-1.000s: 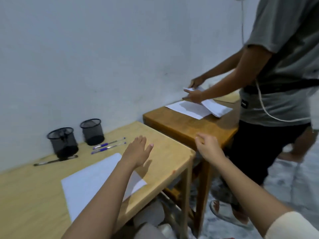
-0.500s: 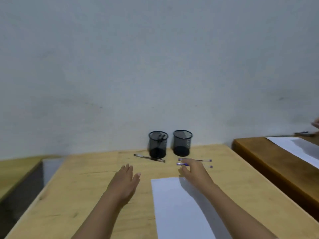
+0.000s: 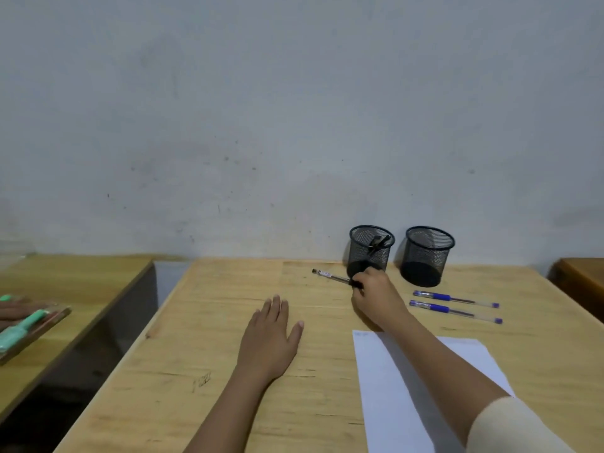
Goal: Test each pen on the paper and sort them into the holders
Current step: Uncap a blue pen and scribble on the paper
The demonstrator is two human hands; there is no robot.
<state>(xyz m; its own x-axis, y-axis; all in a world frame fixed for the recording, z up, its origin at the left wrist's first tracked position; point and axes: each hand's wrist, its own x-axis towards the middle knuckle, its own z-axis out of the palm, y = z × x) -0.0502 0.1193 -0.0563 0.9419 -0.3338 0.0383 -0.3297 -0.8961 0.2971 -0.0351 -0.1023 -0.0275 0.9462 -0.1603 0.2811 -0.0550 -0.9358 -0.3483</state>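
Two black mesh holders stand by the wall: the left holder (image 3: 371, 248) has a dark pen leaning inside, the right holder (image 3: 426, 255) looks bare. My right hand (image 3: 376, 297) is closed on the grip end of a black pen (image 3: 331, 276) lying in front of the left holder. Two blue pens (image 3: 454, 305) lie side by side to the right of that hand. A white paper sheet (image 3: 398, 397) lies near the front, partly under my right forearm. My left hand (image 3: 269, 341) rests flat on the wooden table (image 3: 212, 322), fingers spread, holding nothing.
A second wooden table (image 3: 65, 289) stands to the left across a gap, with another person's hand (image 3: 14, 310) and green items on a board (image 3: 29, 328). A darker table (image 3: 581, 279) edge shows at far right. The wall runs right behind the holders.
The view has swung right to left. My right hand moved from the blue pens leftward to the black pen and closed on it. My left hand stays flat on the table.
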